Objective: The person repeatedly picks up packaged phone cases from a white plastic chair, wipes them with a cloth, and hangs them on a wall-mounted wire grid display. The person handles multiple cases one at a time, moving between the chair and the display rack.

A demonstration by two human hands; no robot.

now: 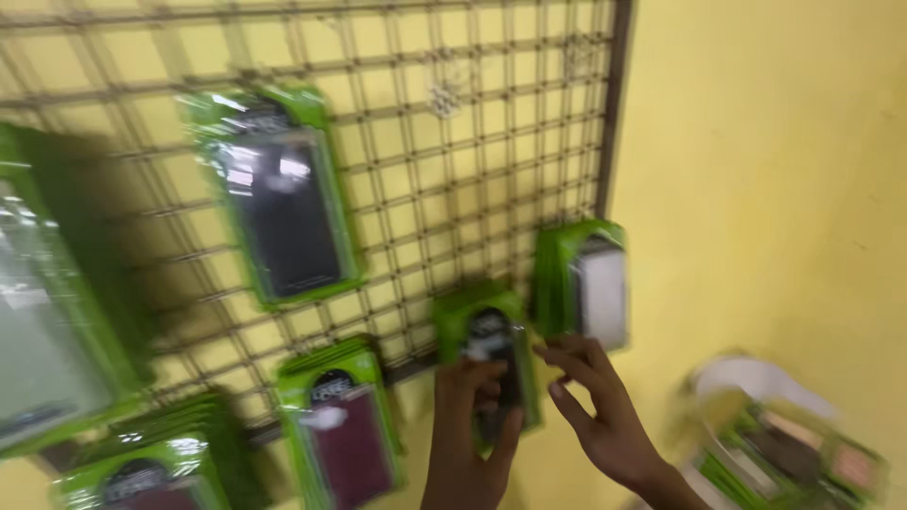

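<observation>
Frame blurred; pack details unreadable. Left hand clamped on green pack, low centre on wire grid. Right hand open, fingertips at pack's right edge. White pack just right. Bin far right, cut off.

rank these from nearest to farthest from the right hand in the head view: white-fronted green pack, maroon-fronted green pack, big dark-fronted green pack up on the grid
1. White-fronted green pack: just above the right hand, at the grid's right edge.
2. Maroon-fronted green pack: lower left, beyond the left hand.
3. Big dark-fronted green pack: upper left, high on the wire grid.
</observation>
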